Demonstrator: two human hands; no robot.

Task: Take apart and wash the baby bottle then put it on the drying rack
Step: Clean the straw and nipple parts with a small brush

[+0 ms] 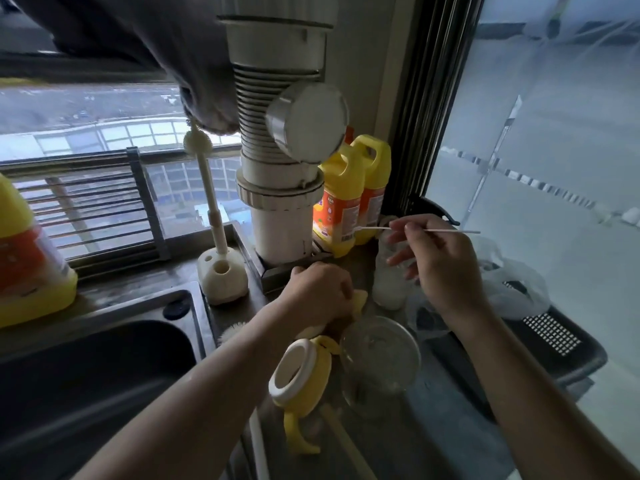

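Note:
My right hand (440,261) pinches a thin white straw brush (374,229) that points left, held above the clear bottle body (388,289) standing on the counter. My left hand (318,292) rests on the counter, closed over a small yellow bottle part (360,301), only partly visible. The yellow collar with a white ring and handles (301,375) lies on its side in front. Beside it sits a clear dome cap (379,358).
A dark sink (86,368) fills the lower left. A cream brush stand with an upright brush (221,271) stands behind it. A wide white pipe (280,202) rises at centre, yellow detergent jugs (349,199) to its right. Plastic bags (512,285) lie on a black rack (554,337).

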